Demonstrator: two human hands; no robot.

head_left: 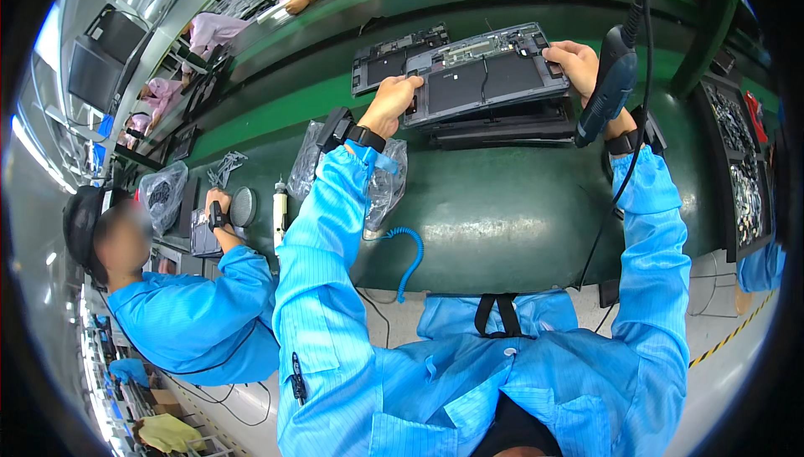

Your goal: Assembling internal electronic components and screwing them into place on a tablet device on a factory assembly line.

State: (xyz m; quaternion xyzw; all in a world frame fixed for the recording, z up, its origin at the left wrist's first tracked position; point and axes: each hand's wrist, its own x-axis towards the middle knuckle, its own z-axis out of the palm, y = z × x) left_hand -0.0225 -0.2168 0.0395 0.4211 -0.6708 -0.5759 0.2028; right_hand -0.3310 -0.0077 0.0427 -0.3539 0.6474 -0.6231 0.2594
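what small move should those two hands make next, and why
Probably lower the dark grey, rectangular electronics chassis evenly: the left hand and right hand grip opposite ends, and a gap seems to show above the flat black stack beneath.

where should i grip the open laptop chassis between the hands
Probably hold the chassis by its two short ends, one hand from each side, as the left hand and right hand do: it is wide and thin, with exposed parts facing up.
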